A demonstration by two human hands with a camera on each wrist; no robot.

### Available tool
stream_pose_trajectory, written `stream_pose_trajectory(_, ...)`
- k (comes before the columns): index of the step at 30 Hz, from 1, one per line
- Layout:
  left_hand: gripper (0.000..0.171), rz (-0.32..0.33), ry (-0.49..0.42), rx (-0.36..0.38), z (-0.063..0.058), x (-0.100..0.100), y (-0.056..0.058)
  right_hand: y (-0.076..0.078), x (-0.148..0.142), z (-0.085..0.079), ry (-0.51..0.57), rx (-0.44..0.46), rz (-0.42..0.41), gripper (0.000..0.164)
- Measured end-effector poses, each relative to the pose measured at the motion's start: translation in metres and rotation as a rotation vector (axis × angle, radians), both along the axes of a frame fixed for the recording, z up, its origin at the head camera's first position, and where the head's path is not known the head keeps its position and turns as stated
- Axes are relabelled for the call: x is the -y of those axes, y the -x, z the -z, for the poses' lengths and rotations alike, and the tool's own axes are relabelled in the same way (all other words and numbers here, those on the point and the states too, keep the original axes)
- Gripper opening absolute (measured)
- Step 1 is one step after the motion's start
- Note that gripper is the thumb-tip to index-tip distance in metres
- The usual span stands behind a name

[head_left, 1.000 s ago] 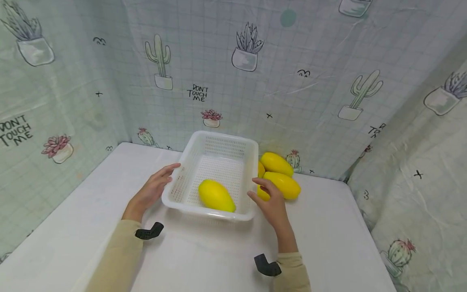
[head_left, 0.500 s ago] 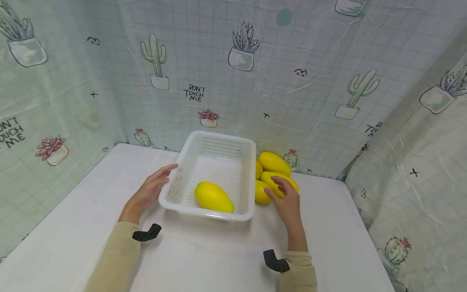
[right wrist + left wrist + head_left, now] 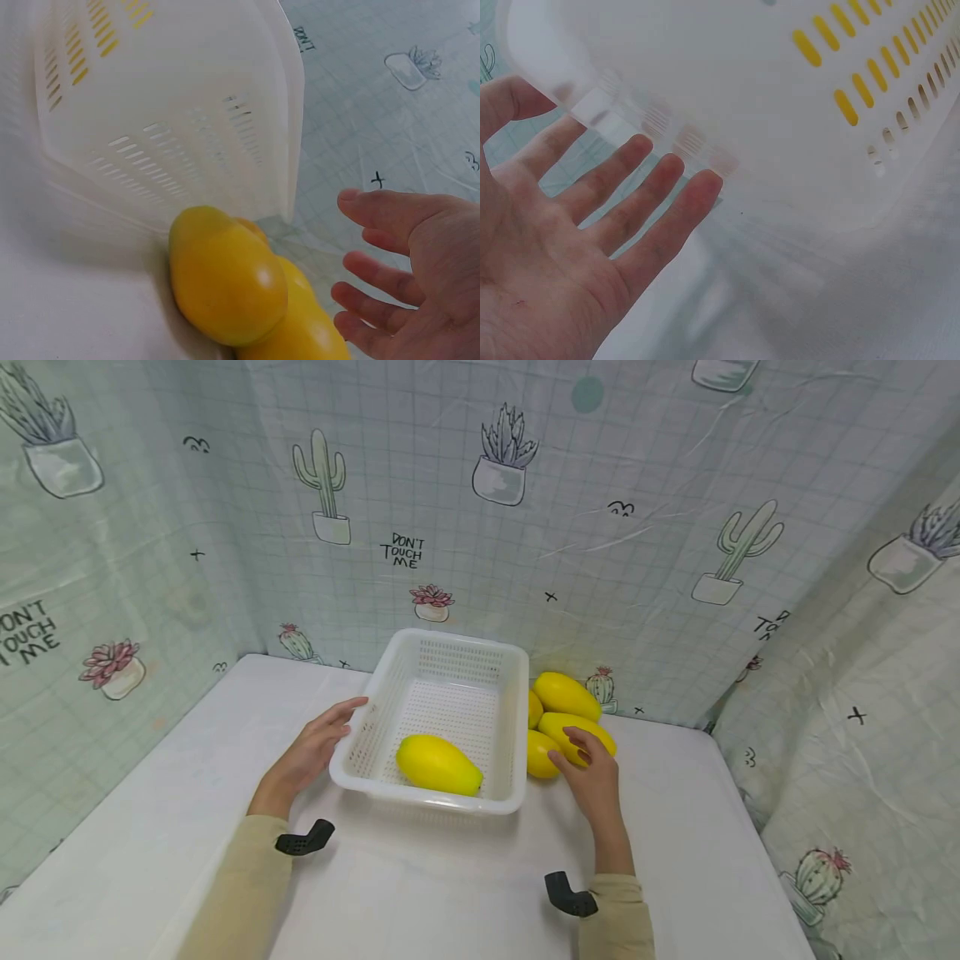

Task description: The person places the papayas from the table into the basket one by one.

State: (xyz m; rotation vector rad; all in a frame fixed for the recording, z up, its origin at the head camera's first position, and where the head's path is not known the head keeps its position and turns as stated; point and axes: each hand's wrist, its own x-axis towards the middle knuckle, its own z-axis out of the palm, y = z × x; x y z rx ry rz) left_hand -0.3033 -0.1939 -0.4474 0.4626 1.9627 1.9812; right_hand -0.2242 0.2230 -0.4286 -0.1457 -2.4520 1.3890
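A white plastic basket [image 3: 450,706] with slotted sides stands on the table, and one yellow mango [image 3: 438,764] lies inside at its near end. My left hand [image 3: 315,752] is at the basket's left side; in the left wrist view its straight fingers [image 3: 694,199] meet the wall just under the rim. To the basket's right sit several more yellow mangoes [image 3: 566,696], heaped close against it. My right hand [image 3: 596,777] hovers over the nearest ones with thumb and fingers spread. The right wrist view shows that hand apart from the closest mango [image 3: 225,277], holding nothing.
A white table [image 3: 420,885] carries everything. Cloth with cactus prints [image 3: 450,527] hangs behind it and along both sides, rising right behind the basket and the heap of mangoes. Each wrist bears a black camera mount [image 3: 570,895].
My right hand has moved from the basket's right rim rightward to above the mangoes outside. The mango in the basket has turned slightly and shifted a little left. The left hand stays put.
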Motion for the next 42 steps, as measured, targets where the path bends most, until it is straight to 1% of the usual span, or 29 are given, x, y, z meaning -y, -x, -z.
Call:
stream_pose_trajectory(5, 0.047, 0.000, 0.008, -0.001, 0.000, 0.000, 0.001, 0.001, 0.003, 0.001, 0.022, 0.036, -0.001, 0.042)
stream_pose_trajectory(17, 0.046, -0.010, 0.002, 0.001, 0.001, -0.001, -0.001, 0.004, 0.003, 0.006, -0.007, 0.065, -0.013, 0.046)
stream_pose_trajectory(22, 0.046, -0.010, -0.005, 0.001, 0.002, -0.001, -0.001, 0.005, 0.004, 0.009, -0.016, 0.092, -0.012, 0.046)
stream_pose_trajectory(29, 0.047, 0.008, 0.000, -0.011, 0.000, -0.001, -0.001, 0.006, 0.006, 0.008, -0.008, 0.131, -0.020, 0.049)
stream_pose_trajectory(33, 0.047, 0.017, -0.018, 0.001, -0.001, 0.001, -0.001, 0.006, 0.007, 0.010, -0.014, 0.136, -0.032, 0.050)
stream_pose_trajectory(38, 0.046, 0.013, -0.024, 0.001, 0.000, 0.000, 0.000, 0.007, 0.008, 0.013, -0.029, 0.144, -0.024, 0.050)
stream_pose_trajectory(42, 0.047, 0.008, -0.018, 0.007, 0.000, 0.000, -0.001, 0.007, 0.009, 0.015, -0.022, 0.141, -0.027, 0.049)
